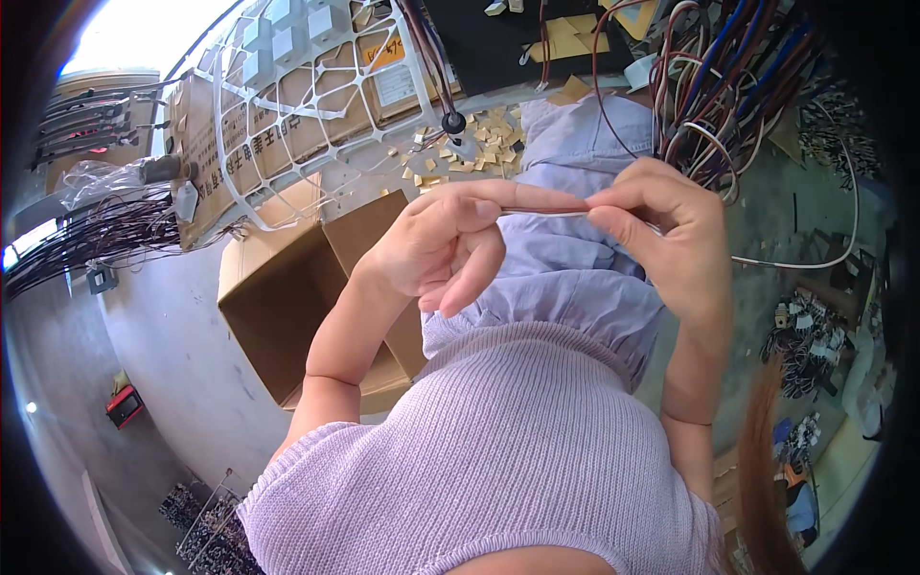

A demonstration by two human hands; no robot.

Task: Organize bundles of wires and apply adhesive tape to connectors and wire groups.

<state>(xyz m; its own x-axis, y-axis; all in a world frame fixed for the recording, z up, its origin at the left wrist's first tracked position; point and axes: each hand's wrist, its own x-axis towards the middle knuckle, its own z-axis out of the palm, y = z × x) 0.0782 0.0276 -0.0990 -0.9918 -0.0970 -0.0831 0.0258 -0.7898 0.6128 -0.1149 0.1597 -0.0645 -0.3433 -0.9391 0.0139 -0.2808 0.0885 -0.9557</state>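
A few thin wires [548, 212], brown-red and white, stretch between my two hands above my lap. My left hand [433, 240] pinches one end between thumb and curled fingers, with its index finger laid out along the wires. My right hand [678, 225] presses the other end between thumb and fingertips. What lies inside each grip is partly hidden by the fingers. From behind my right hand, a white and dark wire [805, 265] runs out to the right and curves upward.
An open cardboard box [273, 316] stands at my left. White plastic netting [287, 125] hangs before a larger carton [244, 115]. Small yellowish pieces [484, 144] lie scattered ahead. Bundled coloured wires [709, 96] hang far right; dark cables [96, 230] lie far left.
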